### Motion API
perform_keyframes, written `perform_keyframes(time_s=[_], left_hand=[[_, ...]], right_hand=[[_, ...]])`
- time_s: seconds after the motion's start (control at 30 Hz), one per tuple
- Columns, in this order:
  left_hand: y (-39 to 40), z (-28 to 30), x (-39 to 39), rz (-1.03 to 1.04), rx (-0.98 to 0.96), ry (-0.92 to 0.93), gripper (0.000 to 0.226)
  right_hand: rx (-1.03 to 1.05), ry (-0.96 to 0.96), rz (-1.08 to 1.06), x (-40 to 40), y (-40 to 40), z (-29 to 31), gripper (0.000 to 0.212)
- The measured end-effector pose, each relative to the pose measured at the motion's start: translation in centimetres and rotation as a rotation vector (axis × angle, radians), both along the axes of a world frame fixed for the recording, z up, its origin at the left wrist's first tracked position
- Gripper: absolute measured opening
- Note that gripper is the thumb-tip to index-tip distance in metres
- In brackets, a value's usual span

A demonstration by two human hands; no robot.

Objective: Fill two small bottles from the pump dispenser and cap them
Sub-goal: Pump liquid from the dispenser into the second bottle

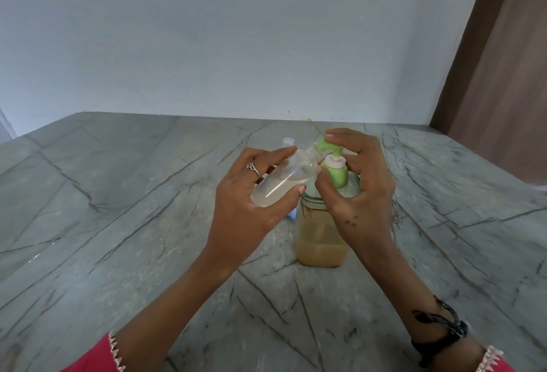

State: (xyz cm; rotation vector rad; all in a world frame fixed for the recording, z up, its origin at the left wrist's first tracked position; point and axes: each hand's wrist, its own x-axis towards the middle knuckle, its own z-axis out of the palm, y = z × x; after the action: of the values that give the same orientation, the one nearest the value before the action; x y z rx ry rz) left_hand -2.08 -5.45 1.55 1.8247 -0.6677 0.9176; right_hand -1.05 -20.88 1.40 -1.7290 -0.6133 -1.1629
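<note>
Pump dispenser (322, 223) stands on the stone counter (118, 223), its green head (336, 169) under the right hand (359, 191), whose fingers curl over the top. Left hand (254, 197) grips a small clear bottle (284, 180), tilted, mouth at the spout. Behind the dispenser, a second bottle's neck (288, 143) shows.

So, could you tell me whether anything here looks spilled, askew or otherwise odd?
Nothing stands out. The left hand holds the small bottle tilted, mouth at the green pump nozzle, while the right hand is on the pump dispenser. No spill shows on the countertop.
</note>
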Motion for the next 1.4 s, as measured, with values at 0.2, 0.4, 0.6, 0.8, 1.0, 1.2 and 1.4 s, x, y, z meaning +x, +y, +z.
perform_keyframes(time_s=[0.2,0.4,0.6,0.8,1.0,1.2,1.4], left_hand=[[0.01,-0.14,-0.13,0.008,0.007,-0.001,0.042],[0.03,-0.08,-0.28,0.007,0.008,0.002,0.043],[-0.05,0.03,-0.11,-0.011,-0.019,-0.003,0.043],[-0.10,0.07,-0.01,-0.001,-0.014,-0.016,0.043],[0.04,-0.06,-0.22,-0.003,0.000,-0.032,0.040],[0.04,0.03,-0.23,0.006,0.015,-0.045,0.041],[0.02,0.08,-0.12,0.005,0.001,-0.041,0.041]], right_hand=[[0.010,-0.025,-0.069,0.04,0.20,0.25,0.040],[-0.003,-0.037,-0.085,0.17,0.16,0.27,0.032],[-0.023,-0.007,-0.022,0.29,-0.13,-0.22,0.026],[-0.008,0.001,0.012,0.32,-0.17,-0.38,0.026],[0.036,-0.039,-0.048,0.25,0.25,0.23,0.037],[0.020,-0.027,-0.054,0.18,0.21,0.25,0.034],[-0.012,-0.003,-0.028,0.23,-0.04,-0.18,0.030]])
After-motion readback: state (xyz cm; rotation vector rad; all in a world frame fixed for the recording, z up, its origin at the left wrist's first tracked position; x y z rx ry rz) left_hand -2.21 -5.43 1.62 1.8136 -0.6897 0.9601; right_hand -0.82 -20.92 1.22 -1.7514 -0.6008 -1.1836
